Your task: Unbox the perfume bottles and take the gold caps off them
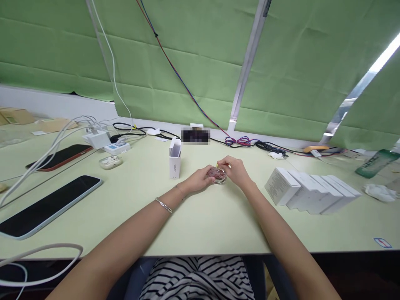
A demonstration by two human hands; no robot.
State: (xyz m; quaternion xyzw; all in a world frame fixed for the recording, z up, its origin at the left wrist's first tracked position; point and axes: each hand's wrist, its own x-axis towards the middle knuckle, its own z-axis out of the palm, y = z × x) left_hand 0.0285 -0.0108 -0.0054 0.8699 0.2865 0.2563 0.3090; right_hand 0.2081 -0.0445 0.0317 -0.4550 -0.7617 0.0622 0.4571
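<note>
Over the middle of the table, my left hand is closed around the left edge of a small round reddish-brown disc with a shiny, clear-looking rim. I cannot make out its exact kind. My right hand pinches at the disc's upper right edge, where a tiny yellow bit shows by the fingertips. Left of my hands, a slim white box stands upright with its top flap raised.
Several white boxes lean in a row at right, with a green bottle behind. At left lie a large phone, a red-edged phone, an earbud case and a power strip. Cables run along the back.
</note>
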